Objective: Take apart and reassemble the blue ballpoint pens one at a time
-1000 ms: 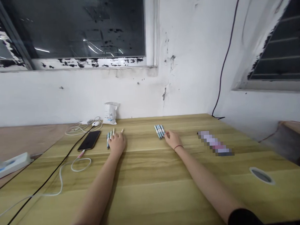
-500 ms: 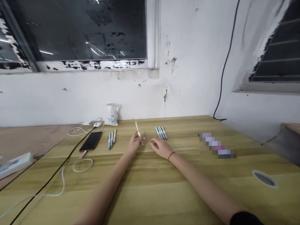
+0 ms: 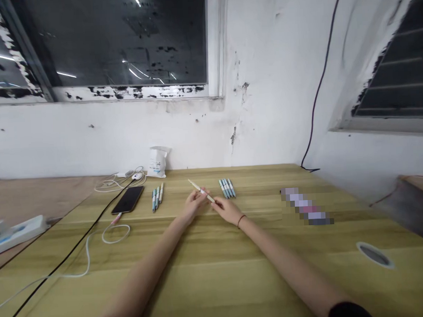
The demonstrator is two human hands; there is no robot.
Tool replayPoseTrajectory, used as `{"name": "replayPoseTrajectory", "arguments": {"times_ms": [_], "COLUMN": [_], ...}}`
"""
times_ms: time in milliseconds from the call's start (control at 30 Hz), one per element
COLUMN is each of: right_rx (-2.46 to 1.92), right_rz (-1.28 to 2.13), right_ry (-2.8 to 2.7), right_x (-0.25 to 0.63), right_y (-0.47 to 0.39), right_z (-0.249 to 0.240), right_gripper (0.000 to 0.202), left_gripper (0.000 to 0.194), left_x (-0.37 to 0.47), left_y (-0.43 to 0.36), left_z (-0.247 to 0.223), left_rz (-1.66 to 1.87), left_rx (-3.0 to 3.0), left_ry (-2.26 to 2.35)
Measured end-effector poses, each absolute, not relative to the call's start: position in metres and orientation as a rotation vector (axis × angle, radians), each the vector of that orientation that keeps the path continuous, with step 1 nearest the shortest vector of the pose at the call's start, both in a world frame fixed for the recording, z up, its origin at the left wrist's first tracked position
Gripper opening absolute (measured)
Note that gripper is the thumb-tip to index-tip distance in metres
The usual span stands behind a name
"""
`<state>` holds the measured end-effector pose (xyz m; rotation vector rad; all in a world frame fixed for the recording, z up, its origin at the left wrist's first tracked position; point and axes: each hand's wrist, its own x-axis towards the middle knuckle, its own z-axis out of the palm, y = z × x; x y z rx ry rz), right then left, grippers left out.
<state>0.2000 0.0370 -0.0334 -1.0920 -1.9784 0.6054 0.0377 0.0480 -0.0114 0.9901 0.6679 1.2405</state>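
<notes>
A slim cream pen (image 3: 194, 184) with a pale band is held slantwise over the middle of the table, one end up to the left. My left hand (image 3: 193, 203) is closed around its middle. The fingers of my right hand (image 3: 229, 210) pinch together at the pen's lower right end; a thin dark-red band circles that wrist. Beyond my right hand lies a row of several light-blue pens (image 3: 227, 188) with white bands. To the left of my left hand are two bluish-green pens (image 3: 155, 199) and a cream one (image 3: 161, 192), side by side.
A black phone (image 3: 128, 200) with a plugged-in white cable (image 3: 88, 257) lies at left. Behind it stand a charger (image 3: 137, 176) and a white packet (image 3: 157, 162). A blurred-out long object (image 3: 306, 205) rests at right, near a round cable hole (image 3: 375, 255). A power strip (image 3: 20, 234) sits far left.
The pen has tilted from nearly upright to a slant, its lower end swinging right. My right fingers have closed at that end, where before they were apart from it.
</notes>
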Motion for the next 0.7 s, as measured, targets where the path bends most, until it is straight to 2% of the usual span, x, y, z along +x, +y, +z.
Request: {"name": "replayPoseTrajectory", "arguments": {"times_ms": [167,367,700], "right_rx": [-1.081,-1.019,-1.345], "right_rz": [0.716,0.830,0.340], "right_ry": [-1.999,-2.216,-2.063], "right_x": [0.201,0.210,0.208], "right_y": [0.035,0.038,0.038], "right_z": [-0.026,-0.016,-0.030], "right_gripper": [0.028,0.036,0.019], "left_gripper": [0.057,0.051,0.039], "left_x": [0.035,0.029,0.049], "left_y": [0.044,0.048,0.043], "left_z": [-0.002,0.001,-0.010], "left_rz": [1.327,1.297,1.522], "left_rx": [0.966,1.053,1.234], "left_ry": [0.607,0.574,0.807]}}
